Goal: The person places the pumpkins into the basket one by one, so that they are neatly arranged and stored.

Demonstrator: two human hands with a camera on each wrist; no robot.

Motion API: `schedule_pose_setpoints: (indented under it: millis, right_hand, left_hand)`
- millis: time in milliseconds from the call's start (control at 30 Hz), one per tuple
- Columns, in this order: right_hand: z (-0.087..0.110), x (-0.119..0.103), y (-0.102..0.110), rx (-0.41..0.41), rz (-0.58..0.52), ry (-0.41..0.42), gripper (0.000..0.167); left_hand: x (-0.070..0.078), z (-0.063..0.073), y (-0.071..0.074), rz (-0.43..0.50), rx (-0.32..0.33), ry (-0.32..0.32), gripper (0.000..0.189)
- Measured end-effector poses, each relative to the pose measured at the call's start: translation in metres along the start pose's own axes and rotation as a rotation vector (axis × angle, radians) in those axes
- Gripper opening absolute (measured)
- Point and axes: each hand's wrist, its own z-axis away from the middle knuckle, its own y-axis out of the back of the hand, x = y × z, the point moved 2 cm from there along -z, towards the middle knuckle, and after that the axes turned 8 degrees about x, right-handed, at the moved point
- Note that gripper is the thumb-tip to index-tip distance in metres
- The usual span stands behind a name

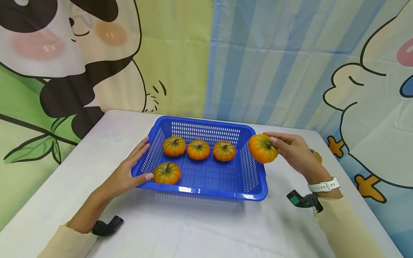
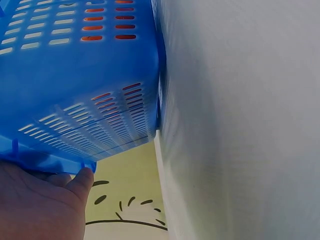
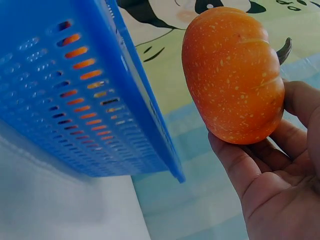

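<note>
My right hand (image 1: 295, 152) pinches a small orange pumpkin (image 1: 262, 148) between thumb and fingers, over the right rim of a blue plastic basket (image 1: 209, 191). In the right wrist view the pumpkin (image 3: 232, 75) shows its speckled orange side and a dark curved stem. The left hand (image 1: 129, 172) rests on the basket's left front corner, its fingers spread along the left rim and its thumb at the front rim. Inside the basket, several similar pumpkins sit: a row toward the back, including a middle one (image 1: 198, 149), and one (image 1: 167, 173) near the left thumb.
Another pumpkin (image 1: 316, 156) shows partly behind the right hand, on the table's right side. The white table (image 1: 193, 229) extends under and around the basket. A cartoon-printed curtain (image 1: 258, 64) hangs behind the table. Both wrists wear black devices, and a white band (image 1: 324, 185) circles the right wrist.
</note>
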Motion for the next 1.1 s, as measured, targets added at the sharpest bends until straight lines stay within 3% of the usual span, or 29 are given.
schedule_pose_setpoints:
  millis: [400,1100]
  right_hand:
    - [-0.016,-0.018,-0.023,-0.077,-0.048,0.077,0.047]
    - [-0.037,-0.038,-0.062,-0.185,-0.024,0.111,0.040]
  left_hand:
    - [-0.001,0.000,0.000,0.001,0.000,-0.007,0.087]
    - [0.000,0.000,0.000,-0.002,-0.001,-0.006,0.087]
